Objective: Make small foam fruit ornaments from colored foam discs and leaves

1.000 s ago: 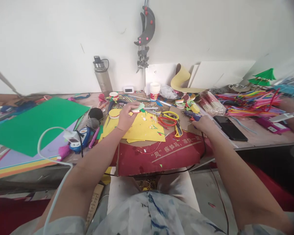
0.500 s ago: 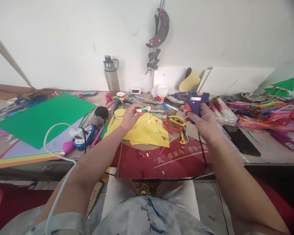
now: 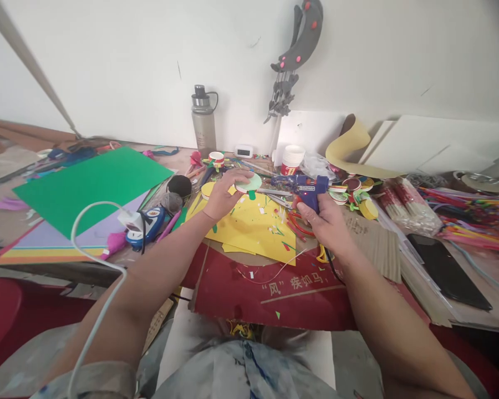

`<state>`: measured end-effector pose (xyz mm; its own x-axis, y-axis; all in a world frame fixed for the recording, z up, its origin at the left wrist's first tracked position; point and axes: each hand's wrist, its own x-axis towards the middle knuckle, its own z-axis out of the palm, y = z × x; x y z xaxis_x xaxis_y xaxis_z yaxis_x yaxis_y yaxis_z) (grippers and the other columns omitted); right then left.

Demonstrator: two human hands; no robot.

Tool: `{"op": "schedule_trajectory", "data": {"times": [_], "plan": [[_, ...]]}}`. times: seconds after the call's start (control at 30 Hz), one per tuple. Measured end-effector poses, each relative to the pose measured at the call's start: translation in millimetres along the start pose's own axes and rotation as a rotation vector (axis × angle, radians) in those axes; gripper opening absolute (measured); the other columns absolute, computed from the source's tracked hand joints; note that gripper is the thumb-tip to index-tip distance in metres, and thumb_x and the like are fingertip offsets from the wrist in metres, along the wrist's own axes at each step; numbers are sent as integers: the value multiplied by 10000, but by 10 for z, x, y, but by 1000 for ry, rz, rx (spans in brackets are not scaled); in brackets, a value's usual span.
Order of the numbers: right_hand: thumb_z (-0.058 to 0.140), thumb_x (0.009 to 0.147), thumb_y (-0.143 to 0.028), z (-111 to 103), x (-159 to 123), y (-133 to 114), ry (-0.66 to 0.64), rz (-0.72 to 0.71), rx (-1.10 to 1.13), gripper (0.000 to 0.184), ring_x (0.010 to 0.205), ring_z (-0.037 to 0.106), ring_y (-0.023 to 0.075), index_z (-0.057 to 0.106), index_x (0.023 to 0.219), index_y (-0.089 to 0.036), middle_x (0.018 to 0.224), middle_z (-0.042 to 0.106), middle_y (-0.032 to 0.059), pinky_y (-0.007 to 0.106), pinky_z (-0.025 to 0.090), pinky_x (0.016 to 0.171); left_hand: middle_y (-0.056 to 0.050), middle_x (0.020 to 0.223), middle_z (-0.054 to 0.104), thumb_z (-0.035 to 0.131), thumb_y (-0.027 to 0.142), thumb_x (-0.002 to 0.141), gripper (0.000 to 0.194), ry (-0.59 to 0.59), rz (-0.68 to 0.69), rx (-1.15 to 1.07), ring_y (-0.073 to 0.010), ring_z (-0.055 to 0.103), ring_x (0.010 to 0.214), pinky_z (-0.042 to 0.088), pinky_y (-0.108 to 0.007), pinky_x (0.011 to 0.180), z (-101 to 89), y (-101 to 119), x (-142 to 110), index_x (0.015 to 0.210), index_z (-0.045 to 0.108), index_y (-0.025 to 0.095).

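My left hand (image 3: pixel 223 194) is closed on a small round craft piece (image 3: pixel 250 183), pale green on its face with a green tab below, held above the yellow paper sheets (image 3: pixel 253 227). My right hand (image 3: pixel 325 220) grips a blue hot glue gun (image 3: pixel 303 185) by its handle. The gun's nozzle points left and ends just short of the round piece. A black cord runs down from the gun past my wrist. Red and yellow scissors (image 3: pixel 299 224) lie under my right hand.
A green sheet (image 3: pixel 91 185) over coloured paper lies at the left, with a blue tape dispenser (image 3: pixel 143 226) beside it. A water bottle (image 3: pixel 203 122), paper cup (image 3: pixel 291 159), black phone (image 3: pixel 448 269), pipe cleaners (image 3: pixel 469 208) and red cardboard (image 3: pixel 286 293) crowd the table.
My right hand picked the glue gun up from the table, raised it and brought it left toward the round piece. My left hand kept holding the piece. The view shifted left.
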<state>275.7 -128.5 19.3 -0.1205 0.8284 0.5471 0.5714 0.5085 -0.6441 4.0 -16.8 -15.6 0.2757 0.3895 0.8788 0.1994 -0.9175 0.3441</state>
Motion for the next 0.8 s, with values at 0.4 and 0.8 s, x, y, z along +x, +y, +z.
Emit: {"op": "schedule_trajectory", "data": {"times": [0.4,0.8], "plan": [[581,977,-549,-38,-51,12,-24,34,30,339,1071,683,313,671,1069,-235,1137,738,109,531,554,994,-127,1203,773,637,419,1008,188,-75,9,-9,-243,719,1209,541,-501,1084,-3,40,-8,1053,644,237],[600,956,-520,-22,-63,33,-11,57,17,312,1063,681,314,654,1060,-231,1134,743,110,537,552,990,-117,1223,777,670,340,995,134,-64,57,-28,-225,719,1215,552,-465,1071,4,32,-4,1082,657,239]]}}
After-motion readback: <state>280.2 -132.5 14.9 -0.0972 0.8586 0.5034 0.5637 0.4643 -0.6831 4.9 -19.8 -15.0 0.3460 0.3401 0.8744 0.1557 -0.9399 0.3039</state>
